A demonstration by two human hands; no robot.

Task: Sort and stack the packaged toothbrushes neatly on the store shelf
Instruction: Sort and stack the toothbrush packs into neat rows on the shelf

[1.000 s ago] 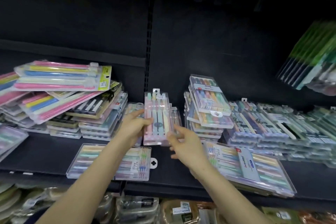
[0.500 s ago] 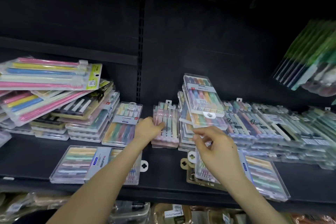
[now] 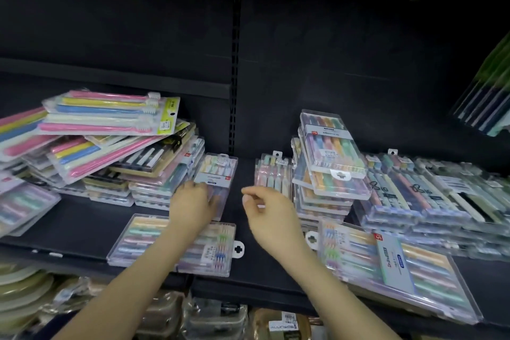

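Packaged toothbrushes lie in piles on a black store shelf point(image 3: 82, 232). My left hand point(image 3: 193, 204) grips the near end of a clear pastel pack point(image 3: 218, 171) lying beside the left pile. My right hand point(image 3: 267, 215) hovers just right of it with loosely curled fingers and holds nothing. A pink pastel pack point(image 3: 273, 176) lies flat just beyond my right hand, against a tall, leaning stack of clear packs point(image 3: 331, 163). A wide flat pack point(image 3: 143, 240) lies under my left forearm at the shelf's front.
A messy pile of long pink, yellow and blue packs point(image 3: 105, 116) fills the left. Rows of darker packs point(image 3: 430, 196) cover the right, and a large flat pack point(image 3: 394, 270) overhangs the front edge. Bagged goods point(image 3: 209, 317) sit on the shelf below.
My left hand left the pink pack, which now lies flat by the tall stack, and moved left onto the pastel pack. My right hand rose from the front-right packs toward the middle.
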